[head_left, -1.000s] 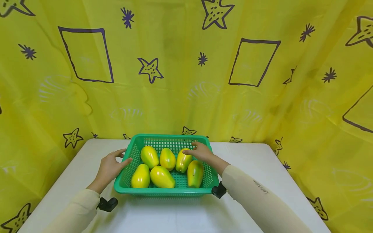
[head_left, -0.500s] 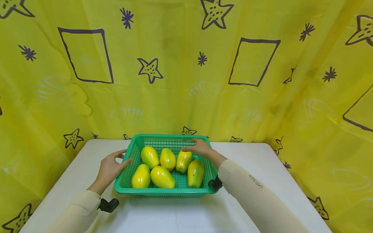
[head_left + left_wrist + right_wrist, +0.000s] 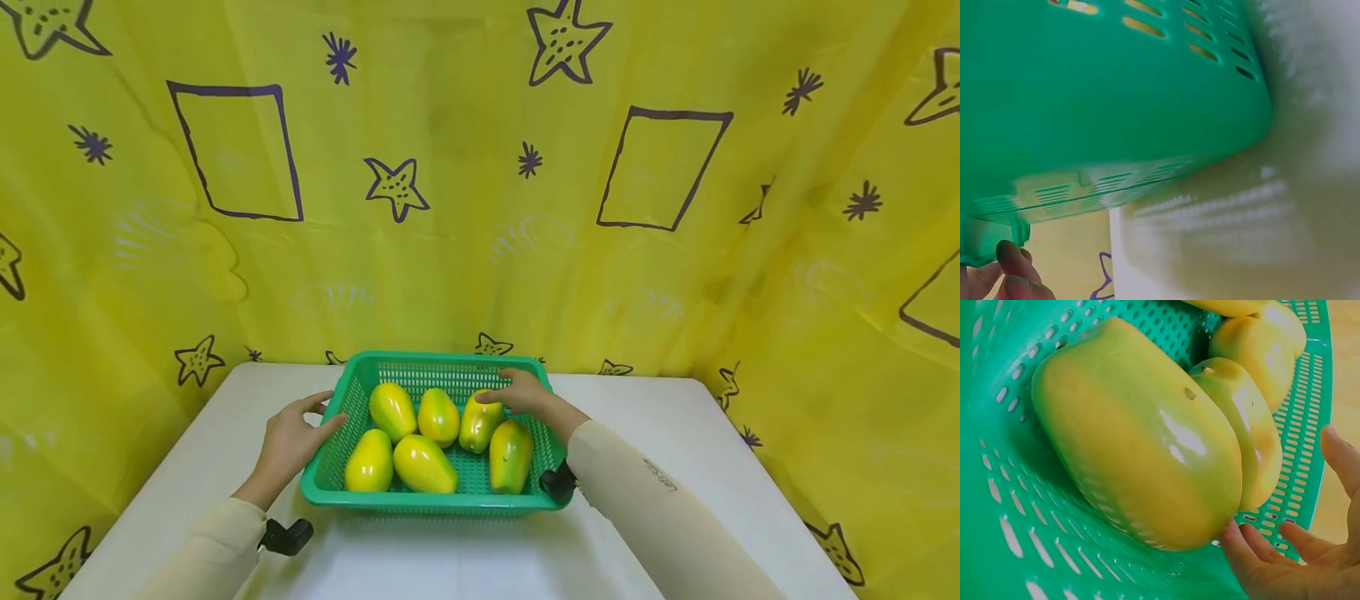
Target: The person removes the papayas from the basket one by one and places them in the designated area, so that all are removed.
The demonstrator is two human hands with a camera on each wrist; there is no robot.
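Several yellow-green papayas lie in a green perforated plastic basket [image 3: 427, 501] on the table. At the basket's left side, my left hand [image 3: 291, 437] holds the rim, thumb over the top. The left wrist view shows its fingers [image 3: 1019, 270] at the rim's outer edge. My right hand [image 3: 528, 394] reaches over the right side, its fingers spread above the back-right papaya [image 3: 480, 425]. In the right wrist view, a fingertip [image 3: 1230, 530] meets the end of the nearest papaya [image 3: 1141, 437]; whether it presses there cannot be told. The right hand grips nothing.
The basket stands on a white table [image 3: 630, 467], close to its back edge. A yellow curtain [image 3: 457, 275] with dark star and square prints hangs behind and at both sides. Black wrist mounts [image 3: 287, 537] sit below both hands, the right one beside the basket's front-right corner.
The head view has shifted slightly, moving the scene down and right. My right hand rose a little over the back-right papaya and stays near there. My left hand keeps its place on the rim.
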